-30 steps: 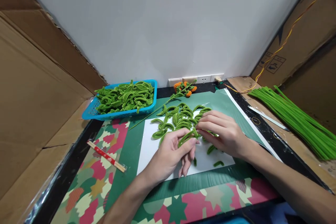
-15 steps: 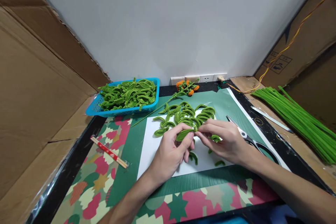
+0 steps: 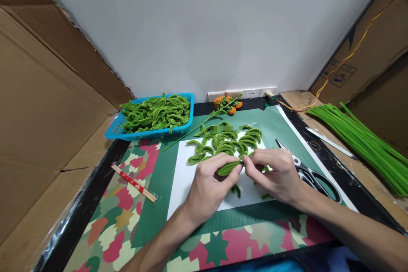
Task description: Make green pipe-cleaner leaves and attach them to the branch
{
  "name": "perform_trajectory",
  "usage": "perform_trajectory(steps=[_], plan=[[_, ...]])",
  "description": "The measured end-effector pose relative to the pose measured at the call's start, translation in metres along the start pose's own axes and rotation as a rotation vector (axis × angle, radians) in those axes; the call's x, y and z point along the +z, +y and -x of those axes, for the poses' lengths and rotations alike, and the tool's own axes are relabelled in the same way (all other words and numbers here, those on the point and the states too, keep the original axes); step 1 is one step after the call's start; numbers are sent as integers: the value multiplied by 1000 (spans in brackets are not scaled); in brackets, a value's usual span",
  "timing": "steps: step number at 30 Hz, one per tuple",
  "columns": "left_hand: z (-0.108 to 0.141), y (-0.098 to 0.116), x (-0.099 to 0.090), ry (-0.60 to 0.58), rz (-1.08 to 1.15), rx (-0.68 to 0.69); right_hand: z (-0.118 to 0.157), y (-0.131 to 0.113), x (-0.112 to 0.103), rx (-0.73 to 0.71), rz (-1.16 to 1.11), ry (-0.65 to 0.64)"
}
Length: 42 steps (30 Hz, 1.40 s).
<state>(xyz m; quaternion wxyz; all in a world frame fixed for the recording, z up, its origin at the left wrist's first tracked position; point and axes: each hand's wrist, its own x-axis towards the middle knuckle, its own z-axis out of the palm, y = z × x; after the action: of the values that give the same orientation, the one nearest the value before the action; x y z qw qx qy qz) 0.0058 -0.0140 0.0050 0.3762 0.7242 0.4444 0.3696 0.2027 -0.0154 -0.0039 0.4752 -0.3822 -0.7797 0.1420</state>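
A leaf of bent green pipe cleaner [image 3: 228,168] lies between the thumb and fingers of my left hand [image 3: 207,187], which is closed on it. At the leaf's right end, my right hand [image 3: 276,174] pinches the tip with thumb and forefinger. Both hands are held over a sheet of white paper [image 3: 181,189]. Just beyond them, several curved green pipe-cleaner pieces [image 3: 225,146] are spread on the paper. A few more show partly below and behind my hands.
A blue basket [image 3: 191,114] heaped with green pieces stands back left, near a stem with orange blossoms [image 3: 232,111]. Scissors [image 3: 321,185] lie right of my right hand. Farther right are a bundle of green pipe cleaners [image 3: 360,144] and a white strip [image 3: 331,142]. Wrapped chopsticks [image 3: 134,182] lie left.
Both hands and the leaf have shifted slightly right and down. My right fingertips now pinch the leaf's right end more upright. The basket and scissors stay in place.
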Motion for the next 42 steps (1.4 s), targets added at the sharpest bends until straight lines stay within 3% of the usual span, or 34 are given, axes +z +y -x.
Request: perform_trajectory(steps=[6,13,18,23,28,34,42], plan=[[1,-2,2,-7,154,-117,-2,-3,0,213,-151,7],[1,1,4,53,15,64,-3,-4,3,389,-332,3],[-1,2,2,80,169,-64,-3,0,5,493,-485,-61],[-2,-1,0,15,335,-243,-4,-2,4,405,-388,-78],[0,0,-2,-61,307,-249,-3,-2,1,252,-238,-36],[-2,-3,-1,-43,347,-294,-3,2,-3,9,-136,-25],[-1,0,1,-30,270,-263,-3,4,-1,-26,-40,-42]])
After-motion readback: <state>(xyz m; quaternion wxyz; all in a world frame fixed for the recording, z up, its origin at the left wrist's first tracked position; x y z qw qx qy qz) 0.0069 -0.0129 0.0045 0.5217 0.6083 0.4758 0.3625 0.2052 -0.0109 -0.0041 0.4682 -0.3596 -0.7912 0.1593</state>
